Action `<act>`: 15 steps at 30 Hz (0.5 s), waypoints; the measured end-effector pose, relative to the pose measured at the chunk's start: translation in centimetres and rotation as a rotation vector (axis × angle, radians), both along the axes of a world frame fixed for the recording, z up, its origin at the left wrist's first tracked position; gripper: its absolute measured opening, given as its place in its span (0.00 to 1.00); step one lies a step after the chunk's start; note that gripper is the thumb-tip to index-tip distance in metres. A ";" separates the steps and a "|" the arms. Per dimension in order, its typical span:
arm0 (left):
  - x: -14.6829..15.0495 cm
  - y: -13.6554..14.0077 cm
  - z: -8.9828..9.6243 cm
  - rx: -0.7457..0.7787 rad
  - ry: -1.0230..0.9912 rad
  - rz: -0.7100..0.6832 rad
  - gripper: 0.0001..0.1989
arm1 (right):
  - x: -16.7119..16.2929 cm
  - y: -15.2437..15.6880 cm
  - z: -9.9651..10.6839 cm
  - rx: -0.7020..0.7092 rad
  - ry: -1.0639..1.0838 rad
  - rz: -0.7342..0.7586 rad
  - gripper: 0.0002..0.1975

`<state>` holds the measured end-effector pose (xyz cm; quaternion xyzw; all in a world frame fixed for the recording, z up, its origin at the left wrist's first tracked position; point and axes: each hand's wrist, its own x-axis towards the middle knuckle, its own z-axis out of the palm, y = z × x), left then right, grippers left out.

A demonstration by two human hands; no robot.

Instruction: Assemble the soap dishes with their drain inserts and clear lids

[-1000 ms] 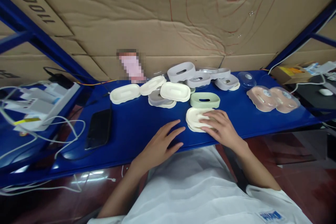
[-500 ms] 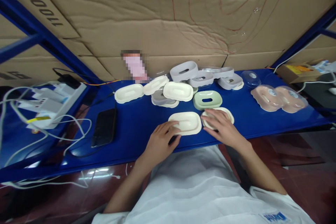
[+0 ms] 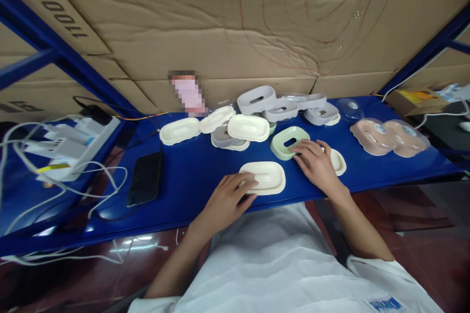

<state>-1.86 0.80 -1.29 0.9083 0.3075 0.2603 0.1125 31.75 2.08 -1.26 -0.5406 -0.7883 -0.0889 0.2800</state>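
My left hand (image 3: 232, 195) holds the left end of a cream oval tray (image 3: 270, 177), its fingertips inside the rim and its thumb at the near edge. A light green oval soap dish (image 3: 282, 146) with a slot in its floor stands just behind, turned at a slant. My right hand (image 3: 316, 164) has its fingers and thumb on the right end of this green dish. Partly hidden under that hand, a second cream tray (image 3: 338, 162) lies on the blue shelf.
Cream trays (image 3: 179, 130) and grey soap dishes (image 3: 257, 100) are heaped at the back. Pink dishes with clear lids (image 3: 389, 138) lie on the right. On the left are a black phone (image 3: 145, 178) and a power strip with white cables (image 3: 81, 146). The blue shelf (image 3: 198, 181) has a front edge close to me.
My right hand has gone from the second cream tray to the green dish, which has turned. That tray now lies farther right. My left hand and its tray have shifted slightly right and nearer.
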 end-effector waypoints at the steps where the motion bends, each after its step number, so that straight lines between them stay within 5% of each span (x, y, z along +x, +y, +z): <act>1: 0.0 0.0 -0.1 0.008 0.003 0.001 0.13 | -0.1 -0.1 0.1 0.012 0.010 0.027 0.09; 9: 0.1 -0.4 0.4 0.058 -0.056 0.071 0.31 | -3.3 -1.5 1.2 0.036 0.134 0.392 0.11; 15: 0.1 0.1 -0.2 0.075 -0.006 -0.017 0.24 | -7.3 -2.8 1.5 -0.020 0.090 0.614 0.12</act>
